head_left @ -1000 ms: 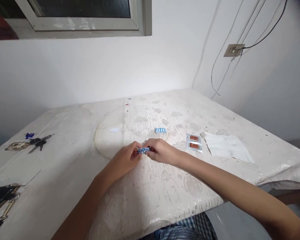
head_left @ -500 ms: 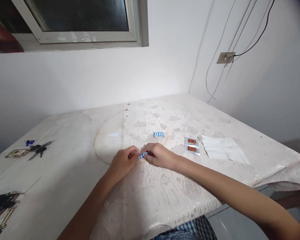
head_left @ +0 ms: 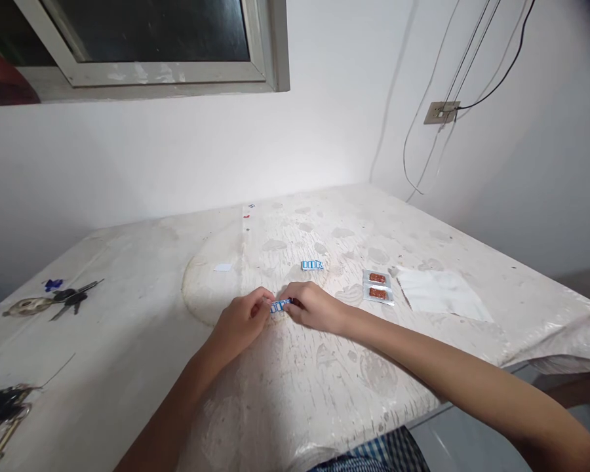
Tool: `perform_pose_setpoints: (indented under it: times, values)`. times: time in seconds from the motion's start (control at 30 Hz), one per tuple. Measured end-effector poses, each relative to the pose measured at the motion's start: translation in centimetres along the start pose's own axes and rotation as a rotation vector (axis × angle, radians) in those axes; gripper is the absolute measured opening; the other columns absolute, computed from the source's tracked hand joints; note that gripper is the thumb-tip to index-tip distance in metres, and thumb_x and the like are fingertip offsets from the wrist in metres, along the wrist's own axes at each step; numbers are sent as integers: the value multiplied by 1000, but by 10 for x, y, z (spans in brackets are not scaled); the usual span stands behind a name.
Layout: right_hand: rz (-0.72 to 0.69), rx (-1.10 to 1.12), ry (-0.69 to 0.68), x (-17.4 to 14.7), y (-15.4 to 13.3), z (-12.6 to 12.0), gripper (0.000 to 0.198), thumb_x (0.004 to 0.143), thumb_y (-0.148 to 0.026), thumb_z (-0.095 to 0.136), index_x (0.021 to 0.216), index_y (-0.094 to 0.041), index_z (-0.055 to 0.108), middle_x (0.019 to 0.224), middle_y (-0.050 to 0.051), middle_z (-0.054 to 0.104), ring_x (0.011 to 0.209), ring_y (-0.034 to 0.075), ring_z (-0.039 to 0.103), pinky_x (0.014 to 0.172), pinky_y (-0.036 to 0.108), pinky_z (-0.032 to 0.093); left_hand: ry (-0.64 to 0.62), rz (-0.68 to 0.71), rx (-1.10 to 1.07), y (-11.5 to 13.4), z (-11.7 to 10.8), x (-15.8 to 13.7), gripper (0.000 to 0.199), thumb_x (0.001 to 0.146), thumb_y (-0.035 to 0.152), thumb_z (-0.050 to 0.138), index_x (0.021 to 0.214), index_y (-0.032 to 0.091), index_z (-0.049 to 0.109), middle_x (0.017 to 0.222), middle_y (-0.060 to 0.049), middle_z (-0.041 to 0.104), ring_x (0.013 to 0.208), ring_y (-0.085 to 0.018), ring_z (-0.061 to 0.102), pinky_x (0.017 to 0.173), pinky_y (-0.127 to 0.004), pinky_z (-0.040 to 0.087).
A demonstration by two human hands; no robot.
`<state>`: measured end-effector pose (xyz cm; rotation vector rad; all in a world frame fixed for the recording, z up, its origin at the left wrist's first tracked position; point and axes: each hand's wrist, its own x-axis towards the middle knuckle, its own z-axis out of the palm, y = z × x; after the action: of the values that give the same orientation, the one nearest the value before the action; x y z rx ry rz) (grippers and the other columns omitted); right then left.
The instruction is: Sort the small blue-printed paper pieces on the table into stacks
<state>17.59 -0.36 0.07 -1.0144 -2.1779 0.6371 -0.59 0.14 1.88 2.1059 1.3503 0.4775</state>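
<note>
Between my hands, low over the middle of the table, is a small blue-and-white printed strip (head_left: 280,306). My left hand (head_left: 243,319) pinches its left end with thumb and fingers. At its right end, my right hand (head_left: 311,305) is closed on it in the same way; the fingertips cover both ends. A similar blue-and-white piece (head_left: 312,265) lies on the table just beyond my right hand. To the right rests a silver blister pack (head_left: 378,286) with two reddish-brown pieces. A small white paper piece (head_left: 223,267) lies beyond my left hand.
A white cloth or paper sheet (head_left: 442,295) lies right of the blister pack. Keys (head_left: 73,298) and a blue scrap (head_left: 54,284) are at the left, with a black item with metal clasps (head_left: 4,413) nearer. A plastic cover (head_left: 354,406) drapes over the table's front edge.
The printed strip has turned slightly, so more of its blue-framed face shows. Both hands keep their grip in nearly the same place. The view has shifted a little.
</note>
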Motion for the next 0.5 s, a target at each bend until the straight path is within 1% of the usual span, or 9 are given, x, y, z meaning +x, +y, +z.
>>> perform_pose_setpoints:
  times: [0.17, 0.5]
  values:
    - [-7, -3, 3, 0, 2, 1, 22, 76, -5, 45, 87, -16, 61, 83, 5, 60, 71, 12, 53, 66, 24, 41, -24, -13, -22, -2, -1, -1, 27, 81, 33, 32, 79, 21, 56, 63, 2, 53, 49, -10, 41, 47, -22, 30]
    - [8, 4, 18, 0, 2, 1, 20, 76, -6, 47, 85, -16, 62, 80, 4, 60, 68, 11, 53, 63, 22, 40, -39, 21, -51, -1, -3, -1, 26, 83, 31, 32, 81, 20, 55, 68, 2, 55, 52, -10, 43, 49, -22, 31]
